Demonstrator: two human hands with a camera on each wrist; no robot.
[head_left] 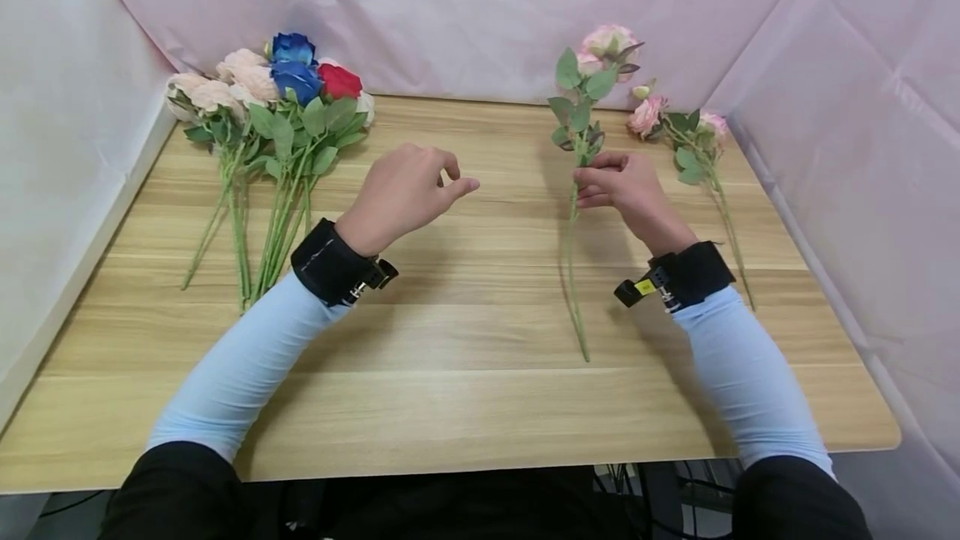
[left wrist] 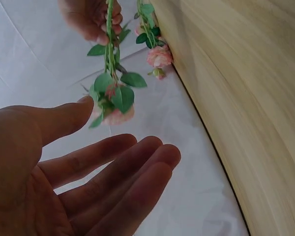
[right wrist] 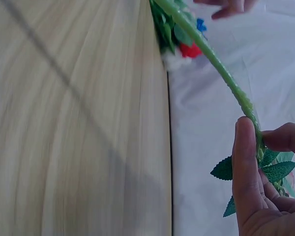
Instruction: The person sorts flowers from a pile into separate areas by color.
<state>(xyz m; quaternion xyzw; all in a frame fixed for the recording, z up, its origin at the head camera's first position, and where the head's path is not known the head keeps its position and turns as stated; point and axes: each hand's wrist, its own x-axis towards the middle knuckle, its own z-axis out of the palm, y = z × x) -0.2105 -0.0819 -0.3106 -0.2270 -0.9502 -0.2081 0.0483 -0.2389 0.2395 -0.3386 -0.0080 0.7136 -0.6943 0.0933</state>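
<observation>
My right hand (head_left: 626,190) pinches the green stem of a pink artificial flower (head_left: 588,90) between thumb and fingers, just under the leaves. Its bloom points to the back, and the bare stem (right wrist: 221,71) runs on toward the table's front. My left hand (head_left: 408,194) hovers over the middle of the table with nothing in it. In the left wrist view its fingers (left wrist: 113,191) are loosely bent, with the thumb apart from them. Beyond them in that view appears the flower in the right hand.
A bunch of artificial flowers, with cream, blue and red blooms (head_left: 296,77), lies on the wooden table (head_left: 480,415) at the back left. Another pink flower stem (head_left: 723,207) lies at the right. White cloth walls (head_left: 465,15) stand at the back and sides.
</observation>
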